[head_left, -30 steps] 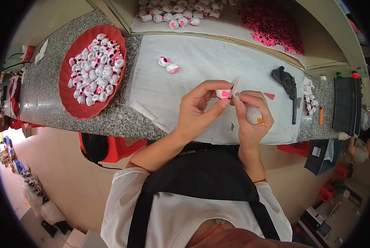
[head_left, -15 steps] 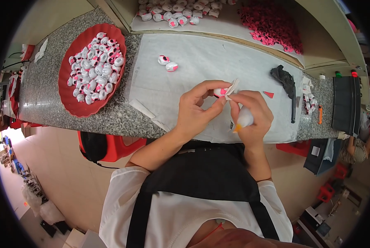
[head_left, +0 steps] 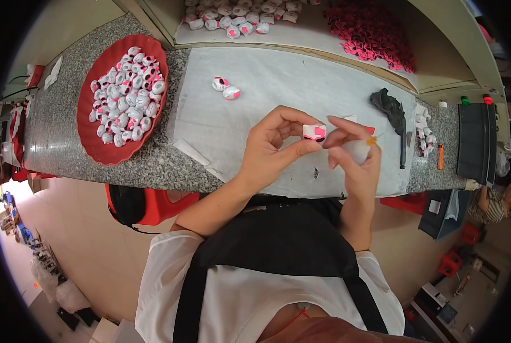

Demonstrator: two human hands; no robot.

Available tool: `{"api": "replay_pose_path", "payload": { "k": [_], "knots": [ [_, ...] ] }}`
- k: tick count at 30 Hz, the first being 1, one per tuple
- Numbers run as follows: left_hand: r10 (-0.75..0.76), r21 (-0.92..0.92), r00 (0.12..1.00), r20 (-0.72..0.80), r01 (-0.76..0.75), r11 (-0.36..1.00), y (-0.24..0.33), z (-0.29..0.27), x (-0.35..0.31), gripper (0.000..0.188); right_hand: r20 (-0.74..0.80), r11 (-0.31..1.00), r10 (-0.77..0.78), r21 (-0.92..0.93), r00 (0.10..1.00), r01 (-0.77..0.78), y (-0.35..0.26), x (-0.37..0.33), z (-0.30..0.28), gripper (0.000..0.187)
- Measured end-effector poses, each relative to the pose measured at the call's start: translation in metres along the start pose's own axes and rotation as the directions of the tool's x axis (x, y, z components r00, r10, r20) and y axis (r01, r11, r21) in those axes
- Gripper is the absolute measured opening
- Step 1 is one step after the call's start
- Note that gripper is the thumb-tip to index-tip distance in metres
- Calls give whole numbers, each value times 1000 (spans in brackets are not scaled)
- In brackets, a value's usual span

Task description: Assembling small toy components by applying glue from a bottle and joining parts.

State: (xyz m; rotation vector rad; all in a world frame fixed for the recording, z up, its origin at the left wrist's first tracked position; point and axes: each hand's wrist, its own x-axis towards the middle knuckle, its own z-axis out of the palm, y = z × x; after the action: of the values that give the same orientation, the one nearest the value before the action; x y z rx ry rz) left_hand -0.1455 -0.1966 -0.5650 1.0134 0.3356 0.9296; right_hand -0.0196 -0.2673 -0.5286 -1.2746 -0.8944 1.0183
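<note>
Between its thumb and fingers, my left hand [head_left: 272, 146] grips a small white rounded piece [head_left: 314, 132] with pink and black patches. Close beside it on the right is my right hand [head_left: 355, 154], slightly blurred, its thumb and index finger apart near the piece. A white squeeze bottle [head_left: 357, 152] with a yellow tip is tucked in that right hand. Part of a white scrap [head_left: 349, 118] and a red scrap [head_left: 370, 130] show just behind the right hand. Two similar pink-and-white pieces [head_left: 231, 92] lie together on the white sheet [head_left: 209, 123], farther left.
A red scalloped bowl [head_left: 87, 128] heaped with such pieces stands left on the granite counter [head_left: 49, 137]. More pieces [head_left: 232, 23] and a pile of pink parts [head_left: 375, 40] fill the shelf behind. To the right lie crumpled black plastic [head_left: 389, 108], a black stick [head_left: 403, 151] and an orange lighter [head_left: 440, 156].
My right hand has drawn back from the piece and the bottle's tip now points up and right. The white scrap has left its fingers. My left hand has turned the piece to show pink and black.
</note>
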Motion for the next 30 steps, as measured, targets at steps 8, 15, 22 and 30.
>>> {"api": "replay_pose_path", "payload": {
  "k": [8, 15, 22, 30],
  "knots": [
    [-42, -37, 995, 95, 45, 998, 9, -1, 0, 24, 11, 937, 30, 348, 999, -32, 22, 3, 8, 25],
    [-21, 27, 997, 70, 19, 999, 2, -1, -4, 25, -57, 976, -83, 199, 995, 93, 18, -2, 12, 26],
    [-109, -74, 987, 118, 118, 990, 6, -3, -3, 25, -50, 983, -119, 136, 992, 125, 14, -3, 12, 24],
    [101, 205, 992, 71, -114, 972, 20, 1, 1, 22, 37, 967, 64, 244, 997, -71, 13, -2, 5, 31]
  ]
}}
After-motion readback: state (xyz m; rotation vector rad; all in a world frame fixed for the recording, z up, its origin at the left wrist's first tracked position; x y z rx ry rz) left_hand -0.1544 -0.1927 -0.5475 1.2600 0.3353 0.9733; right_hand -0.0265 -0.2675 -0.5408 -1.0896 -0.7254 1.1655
